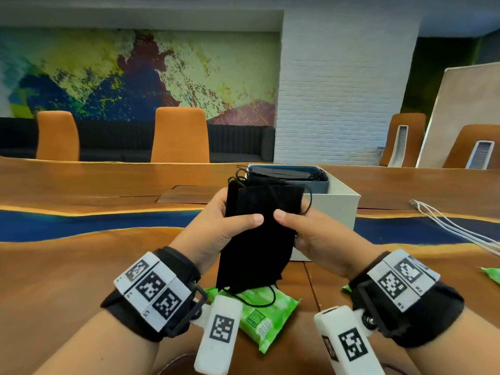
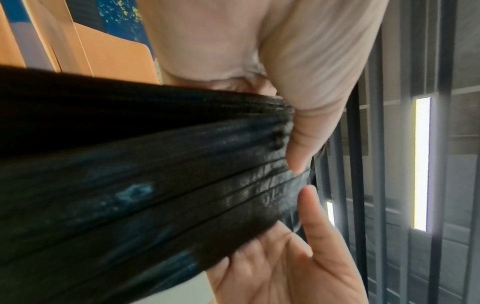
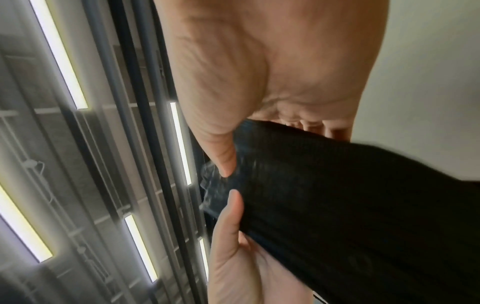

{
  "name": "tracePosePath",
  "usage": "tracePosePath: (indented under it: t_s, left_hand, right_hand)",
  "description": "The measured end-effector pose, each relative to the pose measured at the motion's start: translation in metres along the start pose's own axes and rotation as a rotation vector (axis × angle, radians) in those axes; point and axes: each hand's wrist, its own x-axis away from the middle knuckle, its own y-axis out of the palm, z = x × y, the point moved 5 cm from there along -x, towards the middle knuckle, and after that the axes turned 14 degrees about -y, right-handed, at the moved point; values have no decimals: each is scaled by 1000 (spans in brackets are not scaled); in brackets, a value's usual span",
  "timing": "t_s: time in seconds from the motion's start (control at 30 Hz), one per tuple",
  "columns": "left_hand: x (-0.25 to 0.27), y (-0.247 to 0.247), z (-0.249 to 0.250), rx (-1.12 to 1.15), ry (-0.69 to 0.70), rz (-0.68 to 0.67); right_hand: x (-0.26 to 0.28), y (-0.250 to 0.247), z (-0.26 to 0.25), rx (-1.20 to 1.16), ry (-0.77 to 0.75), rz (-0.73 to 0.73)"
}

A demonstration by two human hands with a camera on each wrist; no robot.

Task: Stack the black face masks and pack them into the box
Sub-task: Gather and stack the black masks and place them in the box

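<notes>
Above the near edge of the wooden table (image 1: 81, 255), both hands hold a stack of black face masks (image 1: 257, 239) upright, w/ its long side running near-to-far. Left hand (image 1: 219, 228) grips the stack's left edge, thumb across the front face; right hand (image 1: 311, 228) grips the right edge the same way, so the two thumb tips sit close together, nearly touching, at mid-stack. Wrist views confirm: each thumb presses the pleated fabric against fingers curled behind it. Ear loops hang loose from the stack's top and bottom ends. Just beyond the hands stands the white box (image 1: 335, 212), open at top, w/ more black masks (image 1: 284, 175) lying inside a blue-grey inner tray. Below the stack, on the table, lies a green wipes pack (image 1: 270, 320); a 2nd green packet (image 1: 492, 274) shows at the far right edge. White cables (image 1: 446, 226) run across the table to the right. Orange chairs (image 1: 180, 136) line the table's far side.
</notes>
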Motion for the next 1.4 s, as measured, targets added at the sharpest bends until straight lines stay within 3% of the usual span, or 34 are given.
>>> tracePosePath:
  t_s: [0.3,0.47,0.63,1.0,1.23,1.4]
  left_hand:
    - [-4,0,-10,-59,-103,-67]
    - [-8,-5,-18,-95,-156,-27]
    - [-12,-10,-21,-69,-176,49]
    - [-11,-21,-6,210,-61,187]
    - [-6,-15,-9,125,-47,62]
    - [-11,-14,-16,96,-87,144]
  right_hand:
    - [-18,0,-4,8,7,121]
    - [-37,6,-16,73,-6,110]
    - [-43,21,-9,-54,-17,187]
    - [-29,20,0,353,-67,150]
    - [-25,31,3,533,40,50]
    - [-24,31,9,516,76,65]
